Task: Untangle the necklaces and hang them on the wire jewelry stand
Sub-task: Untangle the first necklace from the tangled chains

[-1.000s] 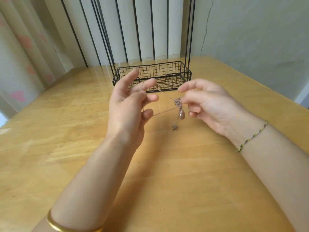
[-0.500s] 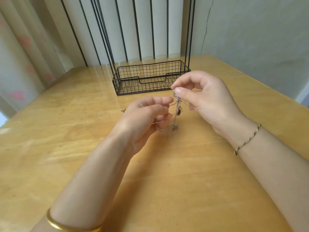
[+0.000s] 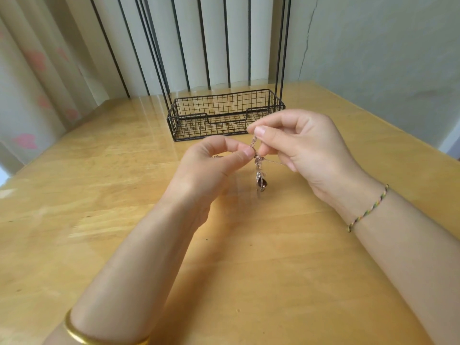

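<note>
Both hands pinch tangled necklaces [image 3: 258, 168] above the wooden table [image 3: 99, 195].
Head view: the left hand [image 3: 211, 165] nips the knotted chains between thumb and forefinger, just under the right hand [image 3: 303, 150], whose fingertips pinch the top. A dark pendant [image 3: 262, 183] dangles below. The black wire jewelry stand [image 3: 224, 115] stands just behind them on the table.

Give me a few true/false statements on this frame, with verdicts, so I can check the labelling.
1. The left hand and right hand both pinch the tangled necklaces. True.
2. The necklaces lie in the wire basket. False: they are held above the table, in front of it.
3. Pendants dangle below the grip. True.
4. The gold bangle is on the right wrist. False: it is on the left wrist; the right wears a braided bracelet.
</note>
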`<act>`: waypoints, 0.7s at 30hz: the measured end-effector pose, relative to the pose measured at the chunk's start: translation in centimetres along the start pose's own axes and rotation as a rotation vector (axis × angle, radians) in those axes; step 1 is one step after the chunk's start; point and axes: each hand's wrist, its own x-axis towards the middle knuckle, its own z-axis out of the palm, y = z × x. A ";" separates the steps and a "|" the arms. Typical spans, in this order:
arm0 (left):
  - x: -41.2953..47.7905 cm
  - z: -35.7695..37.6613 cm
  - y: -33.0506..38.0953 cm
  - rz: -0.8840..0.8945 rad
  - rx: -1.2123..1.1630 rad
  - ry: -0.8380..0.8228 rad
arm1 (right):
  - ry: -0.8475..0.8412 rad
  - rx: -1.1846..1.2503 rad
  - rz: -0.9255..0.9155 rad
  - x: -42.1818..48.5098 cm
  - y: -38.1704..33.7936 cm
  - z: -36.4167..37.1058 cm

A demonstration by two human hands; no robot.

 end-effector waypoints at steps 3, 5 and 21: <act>0.1 -0.1 0.0 0.001 0.030 0.048 | 0.011 0.044 0.035 0.1 0.1 -0.1; 0.2 -0.1 0.0 0.000 0.039 0.057 | 0.013 0.079 0.054 0.1 0.0 0.0; 0.5 -0.1 0.3 0.111 0.262 0.117 | 0.077 0.085 0.094 0.4 0.1 -0.7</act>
